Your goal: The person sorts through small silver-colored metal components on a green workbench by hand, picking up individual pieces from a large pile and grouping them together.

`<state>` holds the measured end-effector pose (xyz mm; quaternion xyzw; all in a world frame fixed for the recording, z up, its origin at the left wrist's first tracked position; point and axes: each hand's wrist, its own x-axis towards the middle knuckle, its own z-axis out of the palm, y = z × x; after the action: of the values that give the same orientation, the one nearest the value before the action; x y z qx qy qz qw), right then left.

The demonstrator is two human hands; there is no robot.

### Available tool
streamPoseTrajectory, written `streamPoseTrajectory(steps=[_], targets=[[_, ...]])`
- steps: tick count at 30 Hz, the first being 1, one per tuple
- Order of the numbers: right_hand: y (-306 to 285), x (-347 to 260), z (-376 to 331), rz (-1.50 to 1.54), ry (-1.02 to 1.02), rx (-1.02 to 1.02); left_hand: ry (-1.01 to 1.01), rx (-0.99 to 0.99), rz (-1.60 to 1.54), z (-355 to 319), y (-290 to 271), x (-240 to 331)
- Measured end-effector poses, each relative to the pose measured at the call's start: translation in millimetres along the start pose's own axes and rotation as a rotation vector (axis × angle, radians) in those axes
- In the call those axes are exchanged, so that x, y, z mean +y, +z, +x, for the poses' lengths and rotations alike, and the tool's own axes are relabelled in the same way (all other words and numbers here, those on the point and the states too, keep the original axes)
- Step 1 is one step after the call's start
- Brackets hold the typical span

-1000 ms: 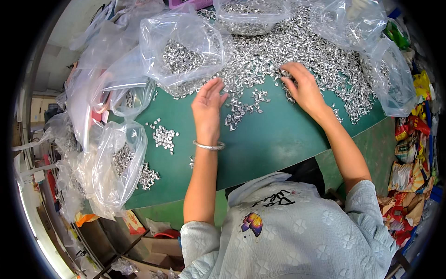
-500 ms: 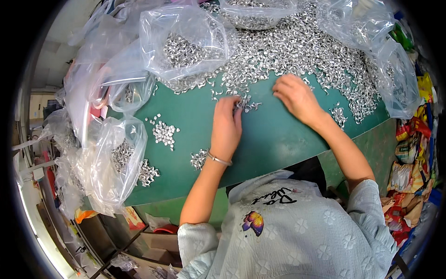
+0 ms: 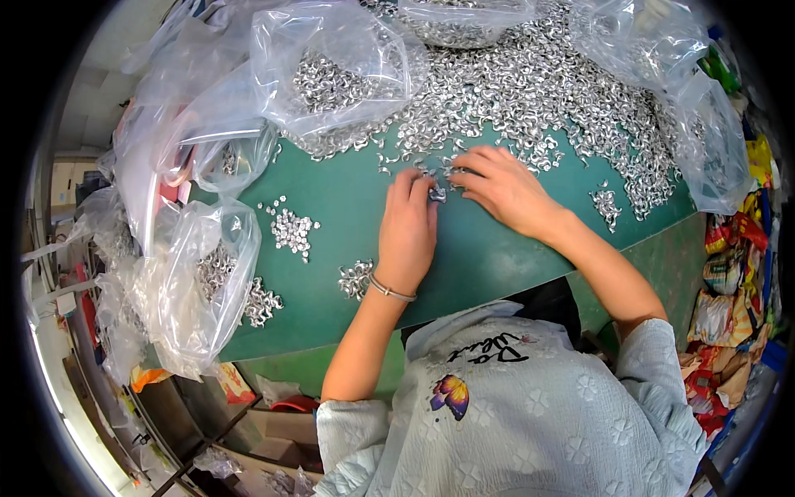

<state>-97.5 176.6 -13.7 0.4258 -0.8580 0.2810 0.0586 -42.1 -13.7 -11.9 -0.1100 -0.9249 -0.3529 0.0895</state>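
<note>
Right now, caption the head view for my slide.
Left hand and right hand among loose silvery pieces on a green tabletop.

My left hand (image 3: 407, 222) points away from me, fingers curled at the tips — my right hand (image 3: 507, 192) is just beside it, palm down, fingers bent and reaching toward it. Behind the hands, my forearms (image 3: 610, 263) angle outward, elbows apart.

Silver metal pieces (image 3: 530, 83), green tabletop (image 3: 489, 258)
</note>
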Motion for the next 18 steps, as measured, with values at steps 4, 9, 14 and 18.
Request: streamPoseTrajectory(steps=[4,9,14,18], targets=[[-12,14,-14,0.011,0.060,0.086,0.026,0.029,-0.034,-12,0,-8],[-24,7,-8,-0.090,0.209,0.205,-0.373,0.253,-0.867,-11,-10,5],[-20,-13,-8,-0.059,0.172,0.121,-0.044,0.697,-1.646,-1,-92,45],[-6,-13,-9,-0.050,0.157,0.092,0.555,0.462,-2.339,-49,-211,89]])
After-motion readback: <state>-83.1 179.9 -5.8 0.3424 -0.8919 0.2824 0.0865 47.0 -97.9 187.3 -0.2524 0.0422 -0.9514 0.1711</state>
